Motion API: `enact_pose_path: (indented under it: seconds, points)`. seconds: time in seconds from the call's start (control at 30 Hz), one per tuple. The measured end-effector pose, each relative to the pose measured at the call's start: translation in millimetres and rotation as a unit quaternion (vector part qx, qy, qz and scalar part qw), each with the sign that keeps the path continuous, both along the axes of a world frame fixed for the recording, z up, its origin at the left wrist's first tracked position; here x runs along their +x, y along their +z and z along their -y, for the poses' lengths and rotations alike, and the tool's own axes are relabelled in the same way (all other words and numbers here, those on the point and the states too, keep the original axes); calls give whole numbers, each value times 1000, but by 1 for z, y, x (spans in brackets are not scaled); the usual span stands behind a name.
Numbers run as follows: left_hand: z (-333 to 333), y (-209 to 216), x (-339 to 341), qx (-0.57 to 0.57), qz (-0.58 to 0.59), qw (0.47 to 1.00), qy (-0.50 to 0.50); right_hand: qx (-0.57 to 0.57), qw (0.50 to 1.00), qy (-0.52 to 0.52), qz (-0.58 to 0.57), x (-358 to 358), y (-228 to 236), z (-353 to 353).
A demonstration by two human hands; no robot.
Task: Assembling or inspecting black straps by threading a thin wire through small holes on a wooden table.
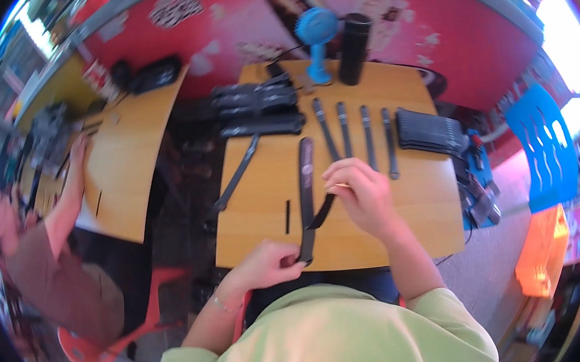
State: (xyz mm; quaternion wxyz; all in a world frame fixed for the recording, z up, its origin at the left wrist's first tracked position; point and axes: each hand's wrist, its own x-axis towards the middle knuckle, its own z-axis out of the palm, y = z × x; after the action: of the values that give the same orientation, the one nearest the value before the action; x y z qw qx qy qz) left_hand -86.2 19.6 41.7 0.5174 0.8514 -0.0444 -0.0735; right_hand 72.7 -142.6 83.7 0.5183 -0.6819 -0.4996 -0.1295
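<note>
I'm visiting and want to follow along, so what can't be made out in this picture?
Contact between left hand and dark strap: head view, hidden by the hand itself.
Black flap's upper end: head view, covered by right hand.
Markings on the strap: head view, too blurred.
Co-worker's work: head view, too small.
Lap: head view, mostly hidden by green shirt and table.

A blue fan (317,39) and a black canister (354,50) stand near the far edge of a wooden table (409,205), before a red wall (472,55). A blue chair (555,164) stands off the right edge; past the left, a person in brown (64,283) sits at another table (125,154).
</note>
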Motion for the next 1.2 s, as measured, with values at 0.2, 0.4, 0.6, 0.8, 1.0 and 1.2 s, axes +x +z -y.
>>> enact_pose_path:
  seconds: [0.2, 0.4, 0.6, 0.8, 1.0, 1.2]
  points:
    - [15, -39, 26, -282, 122, 940, 150, -84, 986, 134, -53, -33, -13, -9]
    - [18, -21, 31, -408, 75, 879, 238, -30, 980, 138, -138, -44, -39, -11]
    - [15, -15, 28, -560, -91, 793, 223, -101, 988, 81, -79, -39, -28, -20]
    - [9, -17, 27, -541, -131, 817, 149, -2, 968, 131, -212, -27, -66, -31]
    - [1, -11, 12, -487, -147, 858, 68, 52, 848, 79, -521, -20, -59, -31]
    - [-21, -29, -21, -453, -236, 859, -9, 245, 806, 28, -539, 71, -43, 3]
